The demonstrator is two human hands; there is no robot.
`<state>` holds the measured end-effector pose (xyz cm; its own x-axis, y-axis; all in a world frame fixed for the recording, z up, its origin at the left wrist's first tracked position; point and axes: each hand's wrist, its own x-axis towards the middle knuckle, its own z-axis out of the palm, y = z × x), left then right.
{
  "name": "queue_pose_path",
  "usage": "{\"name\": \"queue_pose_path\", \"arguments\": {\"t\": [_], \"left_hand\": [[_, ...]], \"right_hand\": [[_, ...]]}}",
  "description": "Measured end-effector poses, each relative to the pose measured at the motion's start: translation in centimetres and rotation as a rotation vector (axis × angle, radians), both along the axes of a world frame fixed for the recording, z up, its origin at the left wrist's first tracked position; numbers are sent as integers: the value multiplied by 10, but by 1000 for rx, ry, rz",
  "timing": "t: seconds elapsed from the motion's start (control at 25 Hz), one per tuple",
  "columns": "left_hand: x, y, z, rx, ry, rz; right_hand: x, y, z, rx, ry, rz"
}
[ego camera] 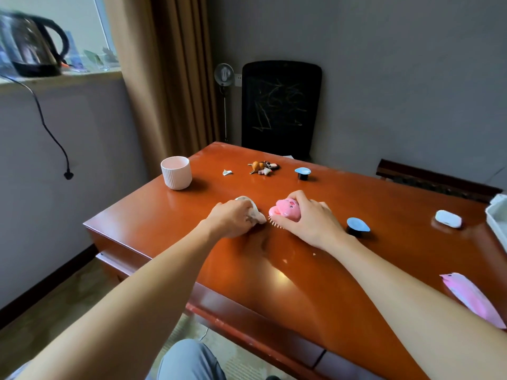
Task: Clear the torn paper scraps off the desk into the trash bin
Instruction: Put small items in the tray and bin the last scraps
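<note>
On the red-brown desk (288,283), my left hand (233,218) grips a crumpled wad of white paper scraps (256,213) against the desktop. My right hand (310,218) holds a pink pig-shaped brush (285,209) with its bristles pointing down toward the paper wad. One small torn scrap (227,172) lies farther back on the desk, near the keys. A white ribbed bin-like cup (176,172) stands at the desk's far left corner.
A bunch of keys with charms (263,167) lies at the back. Two blue-lidded black capsules (302,173) (356,228) stand right of centre. A white case (448,218), a tray edge (496,218) and a pink packet (472,297) lie at the right. A black chair (279,105) stands behind.
</note>
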<state>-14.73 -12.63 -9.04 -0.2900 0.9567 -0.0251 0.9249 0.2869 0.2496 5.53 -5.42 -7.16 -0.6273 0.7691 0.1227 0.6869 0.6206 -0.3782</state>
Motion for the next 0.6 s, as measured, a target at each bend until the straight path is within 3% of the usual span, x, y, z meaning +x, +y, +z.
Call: {"name": "queue_pose_path", "arguments": {"t": [0.28, 0.6], "left_hand": [[14, -8, -7, 35, 136, -16], [30, 1, 12, 184, 5, -152]], "right_hand": [[17, 3, -7, -36, -39, 0], [34, 11, 15, 46, 19, -37]]}}
